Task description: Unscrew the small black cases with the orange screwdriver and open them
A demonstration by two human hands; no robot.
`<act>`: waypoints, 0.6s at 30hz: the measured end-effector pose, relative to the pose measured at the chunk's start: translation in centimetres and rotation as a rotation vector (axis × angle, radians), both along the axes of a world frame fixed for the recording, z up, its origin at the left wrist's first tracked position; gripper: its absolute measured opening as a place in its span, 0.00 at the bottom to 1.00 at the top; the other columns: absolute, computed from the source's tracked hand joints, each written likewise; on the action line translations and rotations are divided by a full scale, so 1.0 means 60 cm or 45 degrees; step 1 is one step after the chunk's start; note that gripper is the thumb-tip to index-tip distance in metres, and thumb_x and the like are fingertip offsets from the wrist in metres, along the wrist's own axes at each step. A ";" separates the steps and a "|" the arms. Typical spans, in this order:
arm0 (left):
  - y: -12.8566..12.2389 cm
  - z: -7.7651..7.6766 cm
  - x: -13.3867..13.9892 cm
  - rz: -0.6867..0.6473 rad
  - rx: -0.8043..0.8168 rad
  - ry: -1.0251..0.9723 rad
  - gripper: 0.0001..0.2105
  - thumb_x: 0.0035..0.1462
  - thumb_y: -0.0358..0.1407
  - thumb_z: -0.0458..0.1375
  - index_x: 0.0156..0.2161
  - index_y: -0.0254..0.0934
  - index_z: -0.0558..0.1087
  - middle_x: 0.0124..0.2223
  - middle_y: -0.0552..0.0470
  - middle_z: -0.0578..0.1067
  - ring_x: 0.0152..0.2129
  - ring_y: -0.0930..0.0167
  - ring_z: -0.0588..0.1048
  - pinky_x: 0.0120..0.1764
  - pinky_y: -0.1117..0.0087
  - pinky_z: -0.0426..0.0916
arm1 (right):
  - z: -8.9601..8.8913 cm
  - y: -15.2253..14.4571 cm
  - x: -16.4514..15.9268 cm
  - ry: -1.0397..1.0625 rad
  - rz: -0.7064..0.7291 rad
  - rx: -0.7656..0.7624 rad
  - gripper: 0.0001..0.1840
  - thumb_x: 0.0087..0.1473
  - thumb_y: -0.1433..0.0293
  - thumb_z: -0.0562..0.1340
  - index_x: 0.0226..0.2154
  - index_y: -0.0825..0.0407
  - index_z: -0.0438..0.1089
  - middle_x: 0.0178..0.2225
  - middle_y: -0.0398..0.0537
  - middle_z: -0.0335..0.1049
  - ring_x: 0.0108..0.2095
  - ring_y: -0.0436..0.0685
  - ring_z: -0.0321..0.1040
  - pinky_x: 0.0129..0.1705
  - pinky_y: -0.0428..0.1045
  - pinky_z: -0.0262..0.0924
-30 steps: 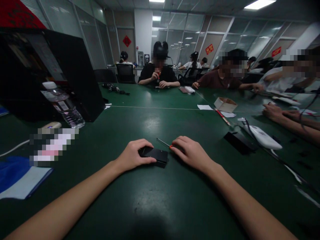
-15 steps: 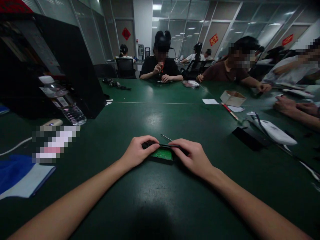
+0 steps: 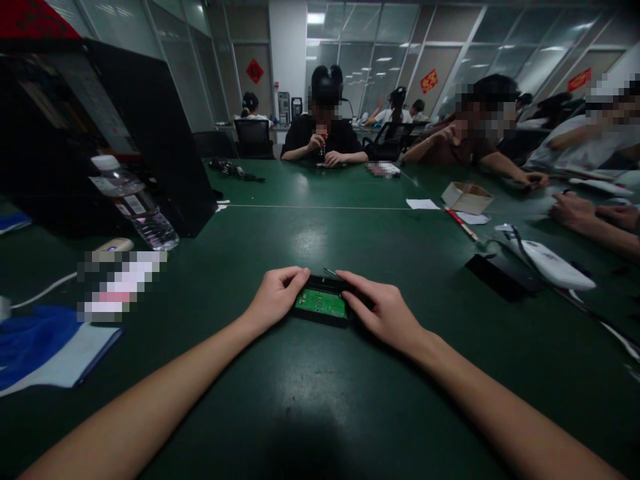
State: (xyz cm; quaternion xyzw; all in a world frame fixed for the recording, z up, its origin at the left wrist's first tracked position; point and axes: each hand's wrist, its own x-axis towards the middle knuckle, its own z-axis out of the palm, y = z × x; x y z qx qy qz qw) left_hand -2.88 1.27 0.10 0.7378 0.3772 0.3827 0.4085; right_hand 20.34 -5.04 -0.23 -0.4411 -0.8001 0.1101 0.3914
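A black plastic case (image 3: 323, 323) with a green circuit board (image 3: 323, 303) inside lies on the table in front of me. A black panel (image 3: 325, 283) shows along the board's far side; I cannot tell whether it is joined to the case. My left hand (image 3: 277, 293) is closed around the left end, its thumb and fingers at the far left corner. At the opposite end my right hand (image 3: 383, 308) pinches the far right corner. Just beyond the panel shows the tip of a thin metal rod (image 3: 329, 271), its other end hidden behind my right fingers.
A water bottle (image 3: 135, 203) stands left by a large black box (image 3: 150, 127). Blue-and-white gloves (image 3: 45, 347) lie at the near left. To the right are a black part (image 3: 500, 277), a white device (image 3: 547, 257) with cables and a small open box (image 3: 467, 197). Co-workers sit around the table.
The black panel has tipped back from above the board, so more green shows. My left fingers have shifted to the left along it. The right hand has barely moved.
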 end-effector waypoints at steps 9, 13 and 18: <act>0.007 0.000 0.001 -0.115 -0.118 -0.058 0.22 0.65 0.50 0.52 0.29 0.33 0.73 0.26 0.54 0.69 0.25 0.71 0.67 0.30 0.72 0.61 | -0.004 0.001 0.000 -0.034 0.014 -0.017 0.23 0.66 0.71 0.56 0.62 0.55 0.67 0.55 0.57 0.76 0.49 0.59 0.78 0.53 0.55 0.74; 0.007 -0.001 0.001 -0.109 -0.147 -0.059 0.22 0.65 0.50 0.52 0.31 0.32 0.75 0.28 0.52 0.72 0.27 0.70 0.69 0.33 0.71 0.63 | -0.004 0.001 0.000 -0.042 0.026 -0.027 0.24 0.66 0.71 0.56 0.63 0.54 0.65 0.56 0.57 0.75 0.49 0.59 0.78 0.52 0.55 0.74; 0.009 -0.001 0.001 -0.120 -0.157 -0.104 0.21 0.65 0.49 0.53 0.35 0.32 0.78 0.32 0.50 0.76 0.31 0.68 0.73 0.36 0.70 0.65 | -0.002 0.000 -0.001 -0.052 0.026 -0.067 0.24 0.67 0.70 0.55 0.63 0.54 0.64 0.55 0.58 0.76 0.47 0.59 0.78 0.51 0.56 0.74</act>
